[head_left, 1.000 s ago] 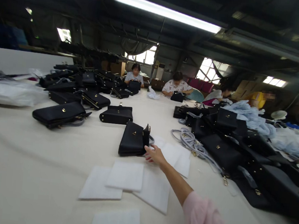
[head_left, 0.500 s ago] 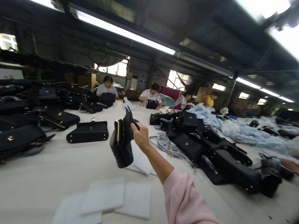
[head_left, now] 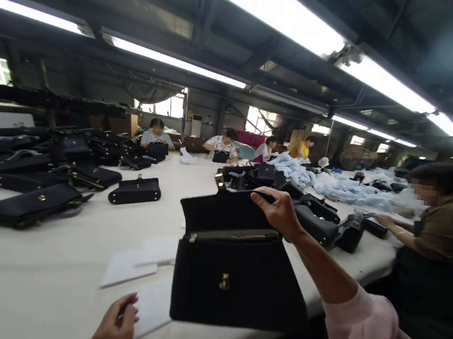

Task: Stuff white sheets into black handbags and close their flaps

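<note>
My right hand [head_left: 280,213] is closed on the upper edge of the raised flap of a black handbag [head_left: 201,291]. The bag hangs over the near edge of the table, its front towards me. A gold clasp sits on that front, and a zip runs along the top below the flap. Lower left, my left hand [head_left: 115,322] holds nothing that I can see; its fingers are half curled, with a gap at the thumb. It is apart from the bag, beside white foam sheets [head_left: 129,267] on the table.
Several black handbags [head_left: 34,203] are piled on the left of the white table [head_left: 57,270]. More bags [head_left: 318,225] and pale blue wrapping [head_left: 295,171] lie to the right. A co-worker [head_left: 447,230] stands at the right edge; others sit across the table.
The handbag has come nearer and turned from side-on to front-on, its flap raised. My left hand has entered at lower left. The view has shifted right, showing the co-worker there.
</note>
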`<state>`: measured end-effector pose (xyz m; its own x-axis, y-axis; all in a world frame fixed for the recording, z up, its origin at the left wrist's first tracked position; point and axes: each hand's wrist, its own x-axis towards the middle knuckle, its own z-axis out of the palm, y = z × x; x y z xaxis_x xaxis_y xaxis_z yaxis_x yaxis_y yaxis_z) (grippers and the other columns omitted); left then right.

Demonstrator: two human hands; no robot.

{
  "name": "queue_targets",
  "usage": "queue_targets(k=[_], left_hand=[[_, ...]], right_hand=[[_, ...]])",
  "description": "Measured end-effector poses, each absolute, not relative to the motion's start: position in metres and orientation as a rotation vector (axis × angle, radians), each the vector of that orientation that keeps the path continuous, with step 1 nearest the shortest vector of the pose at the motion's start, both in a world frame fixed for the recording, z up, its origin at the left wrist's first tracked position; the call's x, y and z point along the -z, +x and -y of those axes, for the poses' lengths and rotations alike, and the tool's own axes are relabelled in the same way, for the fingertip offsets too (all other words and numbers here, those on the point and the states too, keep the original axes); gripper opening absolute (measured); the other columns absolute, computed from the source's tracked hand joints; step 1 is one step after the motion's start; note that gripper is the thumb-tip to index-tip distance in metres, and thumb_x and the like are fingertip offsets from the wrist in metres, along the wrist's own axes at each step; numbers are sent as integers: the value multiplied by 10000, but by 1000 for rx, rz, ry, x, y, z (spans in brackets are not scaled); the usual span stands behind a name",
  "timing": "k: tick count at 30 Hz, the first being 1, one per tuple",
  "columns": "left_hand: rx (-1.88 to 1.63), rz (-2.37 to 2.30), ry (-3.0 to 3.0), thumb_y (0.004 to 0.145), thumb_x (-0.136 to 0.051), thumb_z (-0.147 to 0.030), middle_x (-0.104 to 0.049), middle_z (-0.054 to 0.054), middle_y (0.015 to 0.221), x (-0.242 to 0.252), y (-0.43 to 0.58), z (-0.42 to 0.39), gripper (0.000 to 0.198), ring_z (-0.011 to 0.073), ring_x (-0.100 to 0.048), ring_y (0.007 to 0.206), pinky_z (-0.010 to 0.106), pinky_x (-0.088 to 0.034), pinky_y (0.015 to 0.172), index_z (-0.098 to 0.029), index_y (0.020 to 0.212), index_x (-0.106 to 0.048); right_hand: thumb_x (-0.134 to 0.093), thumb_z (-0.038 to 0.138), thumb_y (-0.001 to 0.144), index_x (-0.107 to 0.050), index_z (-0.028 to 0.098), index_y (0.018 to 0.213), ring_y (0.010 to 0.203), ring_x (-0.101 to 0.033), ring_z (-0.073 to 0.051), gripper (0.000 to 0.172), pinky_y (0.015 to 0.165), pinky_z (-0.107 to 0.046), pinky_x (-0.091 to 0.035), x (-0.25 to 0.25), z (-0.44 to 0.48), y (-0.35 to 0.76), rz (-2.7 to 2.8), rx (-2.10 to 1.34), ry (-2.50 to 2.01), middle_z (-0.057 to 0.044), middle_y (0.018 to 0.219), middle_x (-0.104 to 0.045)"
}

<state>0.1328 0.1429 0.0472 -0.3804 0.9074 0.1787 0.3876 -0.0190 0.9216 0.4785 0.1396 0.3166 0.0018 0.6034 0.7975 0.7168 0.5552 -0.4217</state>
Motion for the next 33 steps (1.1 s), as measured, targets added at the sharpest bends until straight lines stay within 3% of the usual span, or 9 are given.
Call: queue_targets(k=[3, 6, 9, 12, 18, 22, 29, 32, 33], left_hand=[[-1740, -1690, 1491, 847, -531, -337, -675, 32, 893, -93, 152, -93, 214, 167, -683, 731, 303, -579, 715, -200, 995, -603], [-1952, -1236, 2000, 865, -548, -162, -637, 70, 1023, -130, 177, -48, 153, 185, -647, 941, 343, -559, 827, -199, 1010, -580], [-1599, -977, 2538, 841, -613, -150, -624, 102, 1135, -146, 198, -30, 298, 240, -575, 1110, 439, -511, 944, -199, 1130, -560], [-1264, -985, 2686, 871, -610, -250, -650, 102, 1094, -137, 207, -30, 288, 244, -587, 1064, 440, -523, 914, -178, 1145, -557], [-1088, -1030, 2772, 816, -676, -379, -670, 100, 1033, -101, 215, -27, 406, 256, -609, 994, 493, -498, 946, -154, 1139, -579], [-1071, -1089, 2855, 830, -651, -178, -671, 78, 1036, -88, 221, -24, 322, 234, -607, 999, 457, -489, 967, -157, 1145, -592], [-1297, -1215, 2872, 867, -567, -117, -676, 74, 1119, -85, 204, -36, 300, 231, -578, 1127, 443, -404, 1054, -152, 1163, -601], [-1421, -1172, 2994, 883, -507, -76, -694, 57, 1095, -77, 197, -56, 311, 208, -593, 1100, 418, -365, 1064, -160, 1164, -610], [-1438, -1120, 3063, 890, -495, -92, -694, 58, 1098, -73, 195, -65, 306, 205, -599, 1085, 410, -358, 1063, -161, 1164, -614]], right_hand=[[-598, 404, 881, -705, 159, 843, 709, -644, -173, 270, 660, -251, -484, -281, -108, 468, 1811, -57, -1137, -24, 752, -691], [-591, 373, 893, -712, 174, 867, 728, -662, -169, 234, 688, -248, -495, -250, -81, 452, 1908, -181, -1065, -29, 784, -713], [-584, 354, 897, -711, 171, 893, 734, -667, -168, 222, 701, -250, -505, -225, -67, 436, 1902, -271, -962, -42, 818, -724], [-580, 365, 895, -706, 166, 888, 726, -648, -166, 236, 693, -254, -501, -197, -70, 429, 1753, -313, -988, -40, 808, -711], [-624, 509, 804, -713, 135, 860, 766, -620, -205, 388, 712, -305, -495, -105, -101, 450, 1232, -508, -1351, -59, 801, -701], [-685, 559, 680, -730, 96, 776, 706, -638, -240, 475, 673, -355, -516, -54, -105, 457, 1115, -731, -1497, -108, 752, -719], [-630, 524, 780, -732, 122, 871, 808, -660, -256, 424, 753, -369, -528, -65, -104, 465, 1199, -664, -1466, -106, 848, -730], [-675, 349, 774, -720, 159, 1002, 912, -646, -283, 301, 858, -440, -504, -95, -109, 462, 1365, -398, -1534, -104, 954, -718], [-680, 268, 762, -692, 176, 1102, 994, -620, -295, 353, 912, -469, -477, -106, -109, 457, 1410, -238, -1543, -113, 1048, -698]])
